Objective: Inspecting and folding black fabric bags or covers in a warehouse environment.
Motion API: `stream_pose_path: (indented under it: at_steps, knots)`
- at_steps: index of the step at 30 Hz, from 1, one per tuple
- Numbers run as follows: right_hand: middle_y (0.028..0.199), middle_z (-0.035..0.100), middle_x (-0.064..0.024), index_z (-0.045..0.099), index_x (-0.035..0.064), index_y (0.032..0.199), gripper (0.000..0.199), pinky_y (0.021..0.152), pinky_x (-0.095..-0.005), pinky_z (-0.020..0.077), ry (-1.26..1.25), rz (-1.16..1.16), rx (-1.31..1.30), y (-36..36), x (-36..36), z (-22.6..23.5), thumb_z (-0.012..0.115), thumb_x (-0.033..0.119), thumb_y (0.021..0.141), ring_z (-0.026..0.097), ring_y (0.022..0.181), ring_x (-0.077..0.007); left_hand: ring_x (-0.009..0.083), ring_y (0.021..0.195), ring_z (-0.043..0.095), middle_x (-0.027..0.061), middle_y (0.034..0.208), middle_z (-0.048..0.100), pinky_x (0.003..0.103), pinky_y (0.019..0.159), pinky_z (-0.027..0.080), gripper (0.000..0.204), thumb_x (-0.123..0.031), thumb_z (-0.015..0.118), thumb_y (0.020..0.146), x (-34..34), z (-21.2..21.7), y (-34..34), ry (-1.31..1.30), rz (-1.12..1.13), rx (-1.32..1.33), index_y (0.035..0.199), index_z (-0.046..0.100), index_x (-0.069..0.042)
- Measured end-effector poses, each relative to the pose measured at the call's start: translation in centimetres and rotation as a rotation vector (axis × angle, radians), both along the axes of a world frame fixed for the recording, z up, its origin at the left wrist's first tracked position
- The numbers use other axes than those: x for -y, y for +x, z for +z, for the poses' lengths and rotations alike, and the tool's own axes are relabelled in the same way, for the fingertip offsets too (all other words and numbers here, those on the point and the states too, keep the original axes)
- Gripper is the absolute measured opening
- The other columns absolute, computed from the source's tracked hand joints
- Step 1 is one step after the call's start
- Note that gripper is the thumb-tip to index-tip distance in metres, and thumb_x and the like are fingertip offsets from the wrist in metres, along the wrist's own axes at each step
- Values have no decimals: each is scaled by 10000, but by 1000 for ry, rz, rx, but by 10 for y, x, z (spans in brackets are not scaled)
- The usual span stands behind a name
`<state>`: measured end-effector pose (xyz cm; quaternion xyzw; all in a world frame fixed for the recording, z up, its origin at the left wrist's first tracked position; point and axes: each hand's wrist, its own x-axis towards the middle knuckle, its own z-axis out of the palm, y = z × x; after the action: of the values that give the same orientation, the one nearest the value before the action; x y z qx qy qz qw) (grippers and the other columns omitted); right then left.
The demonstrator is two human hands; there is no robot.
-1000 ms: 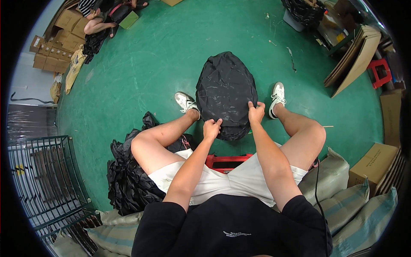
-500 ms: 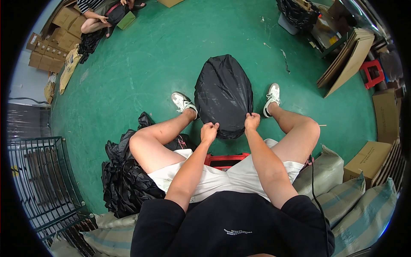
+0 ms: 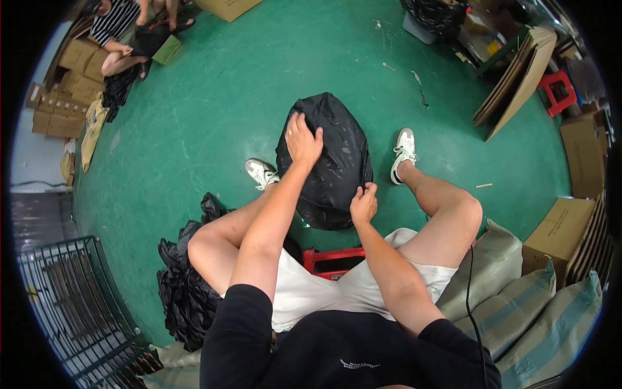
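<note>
Between my feet stands a rounded, bulging black plastic bag (image 3: 335,149), its thin skin wrinkled and glossy. What fills it is hidden. My left hand (image 3: 302,141) lies flat on its upper left side, fingers stretched out, and grips nothing. At the lower right edge, my right hand (image 3: 364,203) pinches the plastic with its fingers closed. A heap of crumpled black plastic bags (image 3: 184,285) lies beside my left leg.
A red plastic stool (image 3: 324,259) shows beneath me. Stuffed woven sacks (image 3: 505,305) and a cardboard box (image 3: 558,227) stand at right, a metal rack (image 3: 78,292) at left. Far left, another person (image 3: 120,32) sits near stacked boxes (image 3: 78,55).
My left hand has let go of the bag's near edge and moved up onto its upper left side. My right hand stays at the lower right edge. The view has shifted slightly.
</note>
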<state>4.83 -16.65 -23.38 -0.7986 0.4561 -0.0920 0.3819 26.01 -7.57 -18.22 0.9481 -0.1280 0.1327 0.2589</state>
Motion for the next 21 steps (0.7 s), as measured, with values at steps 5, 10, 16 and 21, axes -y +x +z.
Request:
stream_pose_path:
  at_steps: [5, 10, 16, 21]
  knots:
    - [838, 681, -193, 492, 97, 1104, 202, 662, -513, 488, -154, 18, 35, 2, -15, -4, 564, 202, 946, 646, 750, -416, 348, 1335, 410, 200, 1401, 472, 448, 1116, 308, 745, -563, 586, 870, 44, -10, 108, 280, 147, -334, 1357, 467, -12]
    - [798, 677, -191, 511, 87, 1092, 199, 637, -501, 491, -167, 21, 48, 2, -15, -11, 578, 194, 937, 645, 714, -412, 321, 1257, 497, 76, 1271, 617, 451, 1098, 311, 556, -572, 470, 915, 97, -32, 111, 463, -543, -432, 1206, 658, -138]
    - [728, 659, -188, 519, 69, 1096, 214, 597, -492, 487, -250, 59, 33, -3, -1, -18, 588, 188, 931, 638, 660, -405, 287, 1310, 447, 98, 1398, 514, 486, 1116, 277, 575, -543, 486, 925, 102, -52, 53, 297, -463, 127, 1327, 551, -137]
    - [726, 655, -197, 518, 61, 1113, 234, 600, -493, 486, -251, 103, 33, 4, -5, -10, 572, 213, 944, 638, 662, -404, 307, 1396, 333, 112, 1484, 420, 511, 1145, 206, 701, -581, 440, 933, 31, -51, 88, 434, 41, -247, 1405, 440, -63]
